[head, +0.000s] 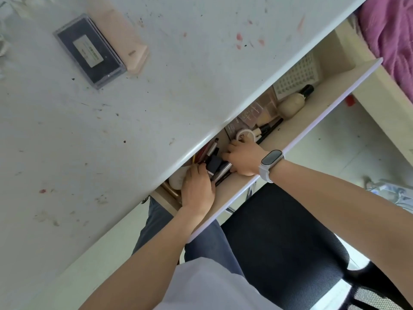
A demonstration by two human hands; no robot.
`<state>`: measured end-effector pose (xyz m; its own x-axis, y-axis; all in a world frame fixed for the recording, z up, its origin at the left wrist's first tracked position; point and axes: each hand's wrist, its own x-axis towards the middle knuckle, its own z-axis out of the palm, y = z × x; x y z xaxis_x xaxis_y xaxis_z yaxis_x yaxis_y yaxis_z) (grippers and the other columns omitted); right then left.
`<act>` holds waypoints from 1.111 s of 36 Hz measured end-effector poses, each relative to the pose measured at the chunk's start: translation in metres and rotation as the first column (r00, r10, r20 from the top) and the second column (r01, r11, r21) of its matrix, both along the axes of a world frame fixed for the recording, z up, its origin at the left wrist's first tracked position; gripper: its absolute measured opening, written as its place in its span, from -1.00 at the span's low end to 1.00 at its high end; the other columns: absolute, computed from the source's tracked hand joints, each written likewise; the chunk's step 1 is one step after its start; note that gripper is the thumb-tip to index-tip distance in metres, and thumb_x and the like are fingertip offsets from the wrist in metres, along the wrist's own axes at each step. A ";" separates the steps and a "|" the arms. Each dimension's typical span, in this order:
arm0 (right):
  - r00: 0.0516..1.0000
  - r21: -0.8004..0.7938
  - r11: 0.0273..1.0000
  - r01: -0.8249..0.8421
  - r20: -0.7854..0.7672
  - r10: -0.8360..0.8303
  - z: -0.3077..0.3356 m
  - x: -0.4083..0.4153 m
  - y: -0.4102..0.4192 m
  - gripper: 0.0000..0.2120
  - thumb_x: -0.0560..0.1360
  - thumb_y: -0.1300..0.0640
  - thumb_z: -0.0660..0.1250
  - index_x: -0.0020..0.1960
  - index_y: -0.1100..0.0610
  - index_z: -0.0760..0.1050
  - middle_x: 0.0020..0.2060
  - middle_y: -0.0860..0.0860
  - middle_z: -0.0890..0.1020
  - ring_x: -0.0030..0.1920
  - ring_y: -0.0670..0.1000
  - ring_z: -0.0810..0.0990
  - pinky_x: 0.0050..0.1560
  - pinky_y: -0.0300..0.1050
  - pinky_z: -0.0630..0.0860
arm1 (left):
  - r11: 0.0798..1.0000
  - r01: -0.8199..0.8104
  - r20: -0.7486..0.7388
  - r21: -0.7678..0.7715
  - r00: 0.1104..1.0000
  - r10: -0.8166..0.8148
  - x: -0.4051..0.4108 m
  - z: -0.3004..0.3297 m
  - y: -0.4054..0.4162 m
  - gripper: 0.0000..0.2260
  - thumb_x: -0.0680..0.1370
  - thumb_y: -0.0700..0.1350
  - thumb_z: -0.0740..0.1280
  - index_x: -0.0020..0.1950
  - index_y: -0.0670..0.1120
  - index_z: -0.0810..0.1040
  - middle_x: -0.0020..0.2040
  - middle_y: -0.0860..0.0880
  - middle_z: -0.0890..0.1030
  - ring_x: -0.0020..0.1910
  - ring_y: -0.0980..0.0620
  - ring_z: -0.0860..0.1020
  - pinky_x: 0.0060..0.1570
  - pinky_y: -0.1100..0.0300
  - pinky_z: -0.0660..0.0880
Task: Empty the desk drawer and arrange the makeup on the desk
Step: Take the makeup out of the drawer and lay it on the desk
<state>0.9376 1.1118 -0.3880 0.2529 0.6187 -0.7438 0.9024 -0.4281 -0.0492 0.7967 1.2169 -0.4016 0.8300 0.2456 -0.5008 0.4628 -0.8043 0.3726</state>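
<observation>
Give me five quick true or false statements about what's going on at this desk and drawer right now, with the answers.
1. The drawer is open. True.
2. Both hands are inside the drawer. True: the left hand and right hand reach among the makeup there.
3. The smartwatch is on the left wrist. False: it is on the right wrist.
4. The desk holds a dark palette beside a pink case. True.
5. The beige foundation bottle stands on the desk. False: it lies in the drawer.
</observation>
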 end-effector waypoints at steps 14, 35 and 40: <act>0.952 0.067 0.950 0.306 -0.039 -0.304 0.051 0.033 -0.051 -0.63 0.57 -0.02 0.19 0.37 -0.06 0.33 0.12 -0.03 0.44 0.17 0.05 0.36 0.00 -0.09 0.17 | 0.973 0.140 0.019 -0.184 0.990 -0.139 0.000 0.009 0.011 -0.69 0.60 -0.06 0.16 0.30 -0.15 0.36 0.13 -0.11 0.49 0.07 -0.04 0.47 -0.05 0.19 0.39; 0.566 0.395 0.406 0.824 -0.567 -0.599 0.105 0.013 0.101 -0.80 0.60 0.05 0.10 -0.19 0.04 0.33 -0.41 -0.06 0.40 -0.44 -0.10 0.35 -0.44 -0.29 0.27 | 0.662 -0.548 0.254 -0.511 0.640 0.725 0.020 0.114 0.126 -0.78 0.57 0.03 0.25 0.21 0.14 0.47 0.02 0.18 0.60 -0.03 0.23 0.57 -0.15 0.53 0.45; 0.662 0.477 0.459 0.750 -0.558 -0.500 0.107 -0.008 0.185 -0.88 0.56 0.18 0.11 -0.03 0.18 0.41 -0.35 -0.01 0.45 -0.39 0.00 0.40 -0.34 -0.10 0.32 | 0.538 -0.774 0.352 -0.335 0.427 0.833 0.017 0.105 0.183 -0.65 0.58 0.06 0.21 0.35 0.03 0.38 -0.02 0.10 0.55 -0.20 0.20 0.50 -0.23 0.45 0.34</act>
